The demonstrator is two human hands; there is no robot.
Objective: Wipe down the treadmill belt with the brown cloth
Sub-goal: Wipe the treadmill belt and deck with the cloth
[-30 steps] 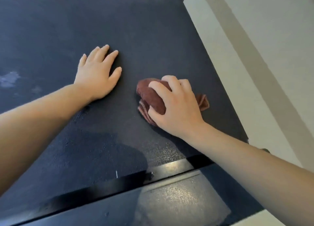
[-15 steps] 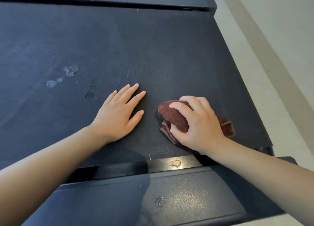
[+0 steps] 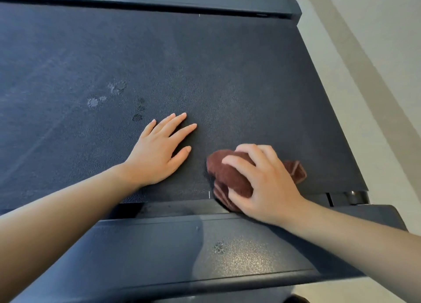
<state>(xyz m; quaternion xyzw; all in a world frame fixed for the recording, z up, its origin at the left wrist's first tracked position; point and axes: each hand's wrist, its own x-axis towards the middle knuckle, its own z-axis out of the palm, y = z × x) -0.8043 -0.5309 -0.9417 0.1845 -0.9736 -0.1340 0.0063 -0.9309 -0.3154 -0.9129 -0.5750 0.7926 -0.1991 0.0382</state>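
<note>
The dark treadmill belt (image 3: 205,63) fills most of the view. My right hand (image 3: 266,184) grips the bunched brown cloth (image 3: 230,177) and presses it on the belt at its near edge, right of centre. One striped corner of the cloth sticks out to the right of my hand. My left hand (image 3: 159,152) lies flat on the belt, palm down, fingers apart, just left of the cloth and not touching it. Pale smudges (image 3: 94,102) and small dark spots (image 3: 137,117) mark the belt beyond my left hand.
A dark side rail (image 3: 205,245) runs along the near edge of the belt, with a small smudge on it. Another rail (image 3: 159,0) borders the far edge. Pale floor (image 3: 376,97) lies to the right of the treadmill.
My right hand has drawn the cloth toward the near edge of the belt. The view has shifted, so more of the belt's marked area and the near rail show. My left hand stays flat.
</note>
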